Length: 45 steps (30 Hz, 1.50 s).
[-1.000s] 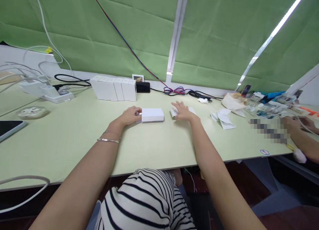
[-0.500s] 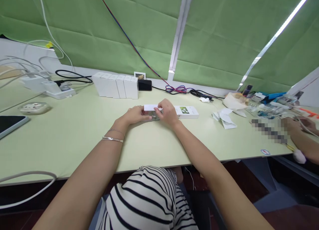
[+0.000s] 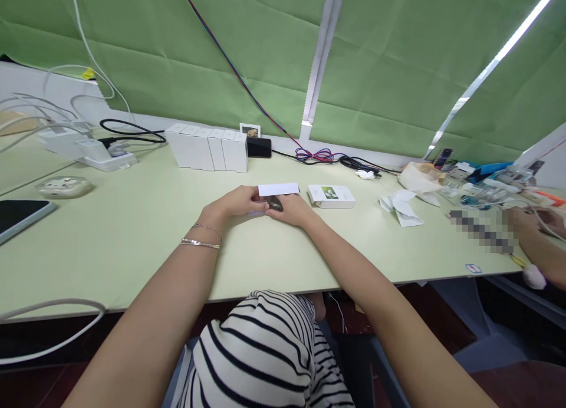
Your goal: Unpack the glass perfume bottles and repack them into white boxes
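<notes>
A small white box [image 3: 278, 189] is held between both hands over the table, its pale far edge standing up. My left hand [image 3: 242, 201] is closed on its left side, thumb toward the front. At the right side my right hand [image 3: 292, 210] is curled against the same box, with the thumb low in front. Between the two thumbs a dark, rounded object [image 3: 275, 203] shows; its kind is too small to make out, and fingers cover part of it. Just right of my hands lies a flat white carton [image 3: 332, 196] with a green picture on top.
Several white boxes [image 3: 207, 148] stand in a row at the back, beside a black phone [image 3: 259, 148]. Crumpled white paper [image 3: 401, 209] lies to the right. Further right, a co-worker's hands [image 3: 522, 222] are near clutter. A power strip [image 3: 106, 155] and another phone [image 3: 24, 216] are left.
My right hand has come down from the top of the box to its right side. The dark object between the thumbs now shows more clearly. The view has shifted slightly.
</notes>
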Motion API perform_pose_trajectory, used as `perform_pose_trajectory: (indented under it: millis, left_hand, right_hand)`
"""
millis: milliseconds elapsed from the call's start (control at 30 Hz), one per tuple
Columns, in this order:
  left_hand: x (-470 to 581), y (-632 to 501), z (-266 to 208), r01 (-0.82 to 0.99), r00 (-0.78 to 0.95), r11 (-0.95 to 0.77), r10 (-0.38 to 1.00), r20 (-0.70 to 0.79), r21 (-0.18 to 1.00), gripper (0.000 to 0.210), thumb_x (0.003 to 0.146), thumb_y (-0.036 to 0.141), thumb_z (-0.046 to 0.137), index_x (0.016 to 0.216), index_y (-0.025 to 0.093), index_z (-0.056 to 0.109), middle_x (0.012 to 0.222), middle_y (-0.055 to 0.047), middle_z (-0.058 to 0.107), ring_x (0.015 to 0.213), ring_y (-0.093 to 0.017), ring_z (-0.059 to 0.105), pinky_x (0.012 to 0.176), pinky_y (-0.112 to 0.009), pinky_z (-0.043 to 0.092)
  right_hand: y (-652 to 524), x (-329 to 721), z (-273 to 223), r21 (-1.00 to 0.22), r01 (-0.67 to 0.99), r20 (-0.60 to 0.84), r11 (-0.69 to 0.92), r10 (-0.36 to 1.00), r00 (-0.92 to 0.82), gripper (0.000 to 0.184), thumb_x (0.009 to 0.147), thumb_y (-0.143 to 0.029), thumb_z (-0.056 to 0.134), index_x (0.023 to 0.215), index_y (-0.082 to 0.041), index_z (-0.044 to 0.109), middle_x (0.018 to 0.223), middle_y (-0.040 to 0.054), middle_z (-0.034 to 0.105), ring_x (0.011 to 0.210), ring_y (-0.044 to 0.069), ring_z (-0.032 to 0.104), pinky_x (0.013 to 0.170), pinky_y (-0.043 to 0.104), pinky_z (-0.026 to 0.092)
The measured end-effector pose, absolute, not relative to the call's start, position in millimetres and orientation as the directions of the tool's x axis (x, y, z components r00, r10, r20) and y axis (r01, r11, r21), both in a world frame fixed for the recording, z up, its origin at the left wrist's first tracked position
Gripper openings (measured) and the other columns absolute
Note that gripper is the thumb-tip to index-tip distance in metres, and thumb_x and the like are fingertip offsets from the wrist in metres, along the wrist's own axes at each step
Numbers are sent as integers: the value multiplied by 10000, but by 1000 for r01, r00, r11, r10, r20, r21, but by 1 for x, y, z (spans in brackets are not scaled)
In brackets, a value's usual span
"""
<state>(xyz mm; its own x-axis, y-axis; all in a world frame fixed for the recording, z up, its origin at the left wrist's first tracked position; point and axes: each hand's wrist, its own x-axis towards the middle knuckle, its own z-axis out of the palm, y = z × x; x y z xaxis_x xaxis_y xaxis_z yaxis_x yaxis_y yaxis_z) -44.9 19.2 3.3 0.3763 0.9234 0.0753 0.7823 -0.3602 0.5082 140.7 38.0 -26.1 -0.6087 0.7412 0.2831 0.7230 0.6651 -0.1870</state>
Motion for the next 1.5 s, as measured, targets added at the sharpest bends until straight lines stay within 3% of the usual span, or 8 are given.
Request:
perform_pose_trajectory:
  millis: [133, 367, 633, 1033, 1200, 1267, 1367, 1500]
  left_hand:
    - [-39, 21, 3, 718, 404, -368, 912, 77, 591, 161, 652, 302, 529, 763, 188, 556, 744, -21, 612, 692, -193, 571, 599, -281, 430]
    - [-32, 22, 1, 586, 388, -323, 917, 92, 743, 206, 610, 258, 499, 783, 182, 579, 710, -16, 581, 654, -185, 546, 591, -307, 430]
    - [-29, 29, 0, 565, 339, -311, 932, 129, 764, 86, 582, 251, 520, 637, 197, 482, 627, -8, 526, 597, -169, 512, 547, -306, 426]
    - [-20, 33, 12, 525, 304, -289, 942, 140, 801, 193, 580, 304, 547, 588, 203, 383, 572, 17, 431, 555, -137, 446, 521, -288, 363]
    - [-54, 25, 25, 405, 117, -277, 961, 251, 871, 235, 621, 312, 517, 615, 226, 299, 483, 72, 225, 426, -71, 222, 460, -245, 231]
    - [-68, 22, 24, 472, 9, -255, 958, 285, 844, 246, 666, 354, 533, 651, 231, 320, 486, 69, 279, 440, -85, 281, 472, -249, 265]
    - [-77, 22, 15, 657, -138, -145, 942, 307, 739, 234, 686, 400, 579, 733, 226, 430, 634, 24, 512, 580, -134, 480, 564, -276, 390]
    - [-78, 33, -3, 756, -249, 8, 928, 275, 655, 239, 727, 356, 565, 920, 216, 544, 876, -55, 638, 816, -227, 589, 724, -339, 457]
  right_hand:
    - [41, 141, -30, -193, 692, 391, 695, 702, -596, 495, 788, -378, 564, 1247, -195, 535, 1219, 145, 557, 1123, 310, 513, 919, 432, 444]
    - [35, 134, -33, -272, 698, 423, 662, 734, -531, 551, 758, -354, 577, 1276, -177, 508, 1132, 150, 557, 1068, 300, 524, 923, 439, 449]
    - [36, 134, -34, -403, 658, 446, 636, 764, -466, 490, 726, -313, 589, 1197, -184, 546, 1056, 112, 563, 1034, 274, 531, 911, 406, 461]
    - [38, 137, -32, -541, 579, 507, 610, 786, -355, 436, 699, -277, 583, 1127, -199, 547, 1070, 91, 536, 1034, 256, 535, 926, 379, 448]
    - [48, 146, -31, -679, 556, 530, 480, 844, -81, 389, 724, -263, 544, 1104, -179, 535, 1103, 96, 517, 1049, 219, 540, 982, 340, 410]
    - [49, 148, -31, -674, 513, 567, 532, 817, -103, 392, 724, -260, 543, 1109, -185, 528, 1129, 92, 523, 1084, 213, 529, 998, 332, 399]
    - [48, 147, -33, -643, 466, 567, 608, 787, -245, 380, 719, -263, 548, 1094, -207, 537, 1114, 72, 552, 1072, 216, 538, 988, 350, 411]
    - [49, 147, -34, -669, 479, 517, 568, 819, -250, 363, 732, -280, 530, 1089, -216, 545, 1080, 61, 572, 1013, 216, 558, 956, 376, 428]
